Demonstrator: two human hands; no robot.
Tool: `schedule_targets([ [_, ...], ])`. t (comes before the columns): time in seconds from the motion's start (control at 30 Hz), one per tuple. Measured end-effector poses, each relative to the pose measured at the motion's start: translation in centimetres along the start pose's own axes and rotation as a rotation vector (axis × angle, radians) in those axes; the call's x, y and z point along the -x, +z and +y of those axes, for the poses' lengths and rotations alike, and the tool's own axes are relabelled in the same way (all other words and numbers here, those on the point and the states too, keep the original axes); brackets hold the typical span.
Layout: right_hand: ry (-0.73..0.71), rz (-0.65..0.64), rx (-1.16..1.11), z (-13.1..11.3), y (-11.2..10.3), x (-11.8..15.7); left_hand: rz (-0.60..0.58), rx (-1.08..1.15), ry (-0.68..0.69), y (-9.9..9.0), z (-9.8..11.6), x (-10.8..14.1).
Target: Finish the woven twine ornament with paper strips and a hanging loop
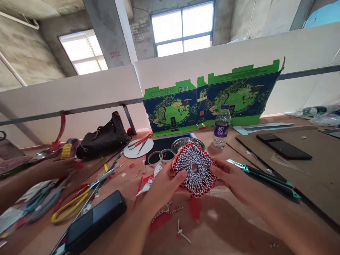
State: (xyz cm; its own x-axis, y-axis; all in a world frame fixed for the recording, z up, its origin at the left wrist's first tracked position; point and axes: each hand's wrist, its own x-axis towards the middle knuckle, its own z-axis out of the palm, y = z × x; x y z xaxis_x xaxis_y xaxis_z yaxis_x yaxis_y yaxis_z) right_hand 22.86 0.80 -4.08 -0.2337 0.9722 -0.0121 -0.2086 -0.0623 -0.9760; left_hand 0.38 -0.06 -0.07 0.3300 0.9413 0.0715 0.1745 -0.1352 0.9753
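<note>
Both hands grip a flat disc of braided cord: left hand at its lower left, right hand at its right edge. The braided cord disc is red, black and white with an orange rim and a central hole. Both hands are partly closed, thumbs across its face. It is held above the bench, tilted up toward the head camera, near-round with no clear long axis, and about equally near each hand.

Below the hands lie twisted cord scraps. Right of them, a green-handled craft knife lies beside a brown card sheet, on which rests a black smartphone. Toward the far edge of the bench: steel bowl, tape rolls, water bottle and an upright green-and-navy printed carton blank. Near the left edge, a co-worker's hand is apart from the disc, beyond steel scissors and a black power bank.
</note>
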Motion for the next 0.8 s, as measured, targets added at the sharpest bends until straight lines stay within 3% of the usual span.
schedule_targets([
  [0.23,0.142,-0.257,-0.103,-1.4,-0.7,-0.3,-0.058,-0.194,-0.021,0.4,1.1,0.9],
  [0.37,0.091,-0.204,-0.166,-3.5,-1.1,-0.6,-0.104,-0.272,-0.022,0.5,1.6,1.3],
  [0.47,0.024,-0.2,-0.015,-5.4,-1.6,-0.8,-0.123,-0.272,-0.028,0.6,1.7,1.4],
  [0.63,0.016,-0.417,0.301,-8.5,-1.7,-0.6,-0.109,-0.195,-0.022,0.7,1.8,1.4],
  [0.8,-0.012,-0.445,0.697,-10.6,-1.2,-0.6,-0.099,-0.099,-0.008,1.2,1.9,1.7],
])
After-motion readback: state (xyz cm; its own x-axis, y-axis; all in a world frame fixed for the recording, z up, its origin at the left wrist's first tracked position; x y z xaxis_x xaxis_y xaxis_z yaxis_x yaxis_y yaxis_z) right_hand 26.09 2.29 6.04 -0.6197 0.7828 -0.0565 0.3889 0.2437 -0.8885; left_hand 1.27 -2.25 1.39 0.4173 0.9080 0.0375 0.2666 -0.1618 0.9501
